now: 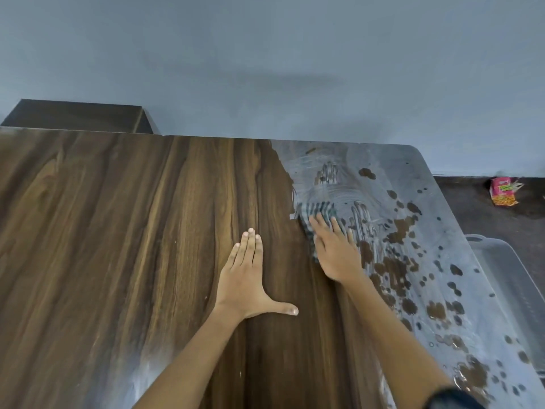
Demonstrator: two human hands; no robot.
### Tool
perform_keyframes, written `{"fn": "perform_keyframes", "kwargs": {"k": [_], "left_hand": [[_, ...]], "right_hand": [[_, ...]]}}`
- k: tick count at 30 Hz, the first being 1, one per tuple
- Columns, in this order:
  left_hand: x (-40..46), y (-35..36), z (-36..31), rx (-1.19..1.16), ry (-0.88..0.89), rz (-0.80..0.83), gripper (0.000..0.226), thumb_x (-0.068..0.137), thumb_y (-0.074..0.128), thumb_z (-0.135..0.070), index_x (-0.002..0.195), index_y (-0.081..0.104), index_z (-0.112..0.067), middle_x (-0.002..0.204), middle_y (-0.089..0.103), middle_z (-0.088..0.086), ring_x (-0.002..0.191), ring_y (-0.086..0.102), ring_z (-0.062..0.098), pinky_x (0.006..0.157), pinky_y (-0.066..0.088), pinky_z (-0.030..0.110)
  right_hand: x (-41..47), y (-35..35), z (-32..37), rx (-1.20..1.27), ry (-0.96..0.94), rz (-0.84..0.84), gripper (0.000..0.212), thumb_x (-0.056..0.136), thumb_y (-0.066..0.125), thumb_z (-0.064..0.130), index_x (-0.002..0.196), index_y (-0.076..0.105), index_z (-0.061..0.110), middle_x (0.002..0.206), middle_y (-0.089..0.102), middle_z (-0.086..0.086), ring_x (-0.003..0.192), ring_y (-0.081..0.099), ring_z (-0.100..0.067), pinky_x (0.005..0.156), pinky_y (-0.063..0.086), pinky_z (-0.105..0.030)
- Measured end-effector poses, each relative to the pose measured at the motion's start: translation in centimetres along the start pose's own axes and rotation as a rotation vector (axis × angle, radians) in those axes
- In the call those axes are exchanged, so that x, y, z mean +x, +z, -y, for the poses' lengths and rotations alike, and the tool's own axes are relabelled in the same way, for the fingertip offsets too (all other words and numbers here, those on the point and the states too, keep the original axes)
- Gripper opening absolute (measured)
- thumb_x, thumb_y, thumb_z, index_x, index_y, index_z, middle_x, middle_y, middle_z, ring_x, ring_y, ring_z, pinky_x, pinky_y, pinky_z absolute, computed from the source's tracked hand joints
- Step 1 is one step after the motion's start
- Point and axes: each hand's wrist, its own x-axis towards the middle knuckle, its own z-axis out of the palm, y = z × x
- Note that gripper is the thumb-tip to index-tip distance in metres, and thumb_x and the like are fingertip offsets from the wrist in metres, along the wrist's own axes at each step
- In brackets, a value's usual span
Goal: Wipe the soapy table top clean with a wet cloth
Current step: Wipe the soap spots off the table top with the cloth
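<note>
The dark wood-grain table top (118, 231) fills most of the view. Its right strip is covered with a greyish soapy film (442, 231) broken by brown bare patches and finger streaks. A striped green-and-white cloth (317, 209) lies at the left border of the film. My right hand (336, 252) presses flat on the cloth with fingers spread, covering its near part. My left hand (247, 281) rests flat on the bare wood to the left, fingers straight and thumb stretched out to the right.
A clear plastic tub (501, 261) stands off the table's right edge. A pink snack packet (502, 191) lies on the dark floor beyond. A dark cabinet (79, 116) stands behind the table's far left, against the blue-grey wall.
</note>
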Motion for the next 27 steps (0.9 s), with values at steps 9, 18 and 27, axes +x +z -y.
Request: {"fn": "perform_keyframes", "kwargs": {"k": [9, 18, 27], "left_hand": [[1.0, -0.4, 1.6, -0.013, 0.046, -0.056, 0.131, 0.053, 0.015, -0.099, 0.147, 0.002, -0.009, 0.156, -0.004, 0.003, 0.143, -0.008, 0.013, 0.116, -0.005, 0.032], [1.2, 0.2, 1.4, -0.032, -0.074, -0.12, 0.111, 0.069, 0.012, -0.09, 0.146, 0.011, -0.01, 0.155, 0.008, 0.001, 0.143, 0.006, 0.013, 0.116, 0.008, 0.035], [3.7, -0.2, 1.3, -0.005, -0.209, -0.169, 0.108, 0.071, -0.001, -0.086, 0.148, 0.005, -0.011, 0.156, 0.001, 0.002, 0.142, -0.007, 0.012, 0.115, -0.003, 0.032]], "right_hand": [[-0.3, 1.7, 4.9, 0.125, -0.286, 0.029, 0.048, 0.1, 0.028, 0.026, 0.146, 0.022, 0.038, 0.154, 0.013, 0.017, 0.143, 0.001, -0.007, 0.115, 0.002, -0.033], [3.3, -0.8, -2.6, -0.046, 0.001, -0.069, 0.05, 0.101, 0.018, 0.032, 0.15, 0.008, 0.031, 0.156, 0.007, 0.01, 0.145, 0.001, -0.015, 0.117, 0.0, -0.04], [9.4, -0.3, 5.4, 0.041, -0.192, -0.055, 0.049, 0.101, 0.027, 0.025, 0.149, 0.017, 0.028, 0.157, 0.013, 0.007, 0.145, 0.006, -0.019, 0.115, 0.008, -0.042]]}}
